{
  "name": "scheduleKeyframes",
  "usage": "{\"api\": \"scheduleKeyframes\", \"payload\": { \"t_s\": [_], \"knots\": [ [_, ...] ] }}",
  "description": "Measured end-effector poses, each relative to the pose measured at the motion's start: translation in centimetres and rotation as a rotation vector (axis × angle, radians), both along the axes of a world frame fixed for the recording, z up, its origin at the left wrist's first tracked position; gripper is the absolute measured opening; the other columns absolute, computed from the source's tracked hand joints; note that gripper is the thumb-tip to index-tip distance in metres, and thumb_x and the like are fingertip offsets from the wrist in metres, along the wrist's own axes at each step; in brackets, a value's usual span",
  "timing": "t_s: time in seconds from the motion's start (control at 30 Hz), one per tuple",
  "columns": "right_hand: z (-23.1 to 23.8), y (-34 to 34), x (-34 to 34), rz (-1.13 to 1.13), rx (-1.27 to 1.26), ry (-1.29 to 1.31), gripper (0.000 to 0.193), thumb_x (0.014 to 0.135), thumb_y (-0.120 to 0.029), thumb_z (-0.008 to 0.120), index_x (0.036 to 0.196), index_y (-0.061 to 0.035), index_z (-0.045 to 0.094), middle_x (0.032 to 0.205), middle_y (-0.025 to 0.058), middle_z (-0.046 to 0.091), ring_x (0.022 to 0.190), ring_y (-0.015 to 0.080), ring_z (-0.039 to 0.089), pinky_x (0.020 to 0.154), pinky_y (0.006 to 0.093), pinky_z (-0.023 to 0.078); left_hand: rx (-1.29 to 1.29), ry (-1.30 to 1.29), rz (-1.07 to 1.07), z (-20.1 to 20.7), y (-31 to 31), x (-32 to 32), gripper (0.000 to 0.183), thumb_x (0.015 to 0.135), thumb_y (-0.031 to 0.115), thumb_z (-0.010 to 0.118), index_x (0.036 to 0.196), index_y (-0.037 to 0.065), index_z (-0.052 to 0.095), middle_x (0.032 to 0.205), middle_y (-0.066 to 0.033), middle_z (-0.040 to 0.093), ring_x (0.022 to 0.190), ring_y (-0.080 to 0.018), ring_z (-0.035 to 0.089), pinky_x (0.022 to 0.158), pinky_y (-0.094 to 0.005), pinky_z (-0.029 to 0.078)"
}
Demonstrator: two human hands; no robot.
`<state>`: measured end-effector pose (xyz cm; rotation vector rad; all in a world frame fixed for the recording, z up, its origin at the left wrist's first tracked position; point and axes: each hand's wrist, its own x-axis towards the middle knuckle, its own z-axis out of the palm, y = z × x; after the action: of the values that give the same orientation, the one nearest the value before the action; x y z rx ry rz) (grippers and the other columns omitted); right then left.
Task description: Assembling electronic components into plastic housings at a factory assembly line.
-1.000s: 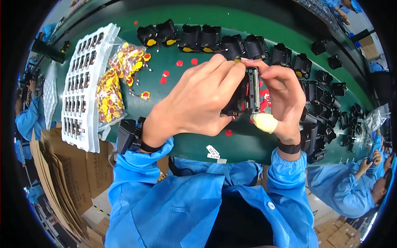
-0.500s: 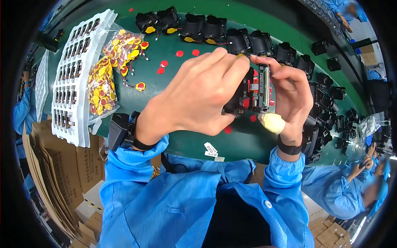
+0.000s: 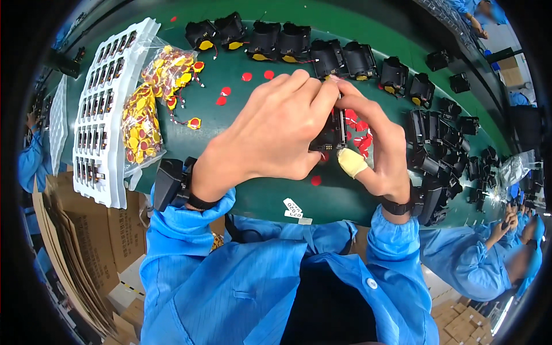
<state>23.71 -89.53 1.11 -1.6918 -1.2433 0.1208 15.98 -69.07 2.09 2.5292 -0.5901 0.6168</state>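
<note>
Over the middle of the green table, my left hand (image 3: 270, 123) is closed around a black plastic housing (image 3: 328, 142), most of which it covers. My right hand (image 3: 384, 138) grips a narrow black strip-shaped part (image 3: 343, 123) along the housing's right side, fingers at its top end and thumb at the bottom. A yellow finger cot (image 3: 351, 163) covers the right thumb. The strip lies right up against the housing; whether it is seated cannot be seen. Several red round stickers (image 3: 363, 141) lie on the table behind my right hand.
Black housings with yellow discs (image 3: 328, 57) line the table's far edge, and more black housings (image 3: 431, 135) crowd the right. At left are bags of yellow-and-red wired discs (image 3: 141, 123) and a white tray of small parts (image 3: 86, 146). A co-worker (image 3: 483, 264) sits at right.
My right hand has moved left, bringing the strip-shaped part against the housing and closing the gap where a red inner piece showed. My left hand has barely moved.
</note>
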Motion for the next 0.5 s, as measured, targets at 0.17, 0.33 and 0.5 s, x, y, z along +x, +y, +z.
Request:
{"api": "scheduleKeyframes", "payload": {
  "t_s": [0.17,0.33,0.5],
  "knots": [
    [0.1,-0.3,0.3,-0.004,-0.012,0.076,0.053,0.079,-0.019,0.066,0.125,0.0066,0.059,0.144,0.0297,0.05,0.139,0.043,0.046,0.114,0.0457,0.037,-0.045,0.018,0.018,-0.1,0.0,0.1,0.076,0.047,0.012,0.078,0.117,-0.007,0.055,0.103,-0.0201,0.062,0.09,-0.0381,0.059,0.075,-0.0427,0.051],
    [-1.2,-0.1,0.6,-0.062,0.033,0.005,0.045,0.085,-0.011,0.064,0.129,0.0029,0.062,0.133,0.0276,0.061,0.137,0.0415,0.048,0.111,0.044,0.041,-0.028,-0.033,0.046,-0.4,-0.5,0.1,0.078,0.047,0.011,0.079,0.118,-0.007,0.055,0.106,-0.0203,0.062,0.091,-0.0369,0.059,0.076,-0.0421,0.051],
    [-1.1,1.5,-1.2,-0.463,0.181,-0.03,0.022,0.082,-0.006,0.072,0.1,0.0054,0.069,0.098,0.0172,0.073,0.086,0.0233,0.074,0.075,0.0309,0.057,0.092,-0.092,0.09,-0.9,-1.4,0.4,0.077,0.048,0.008,0.077,0.12,-0.009,0.056,0.108,-0.022,0.063,0.092,-0.0362,0.059,0.081,-0.0416,0.051]
  ]
}}
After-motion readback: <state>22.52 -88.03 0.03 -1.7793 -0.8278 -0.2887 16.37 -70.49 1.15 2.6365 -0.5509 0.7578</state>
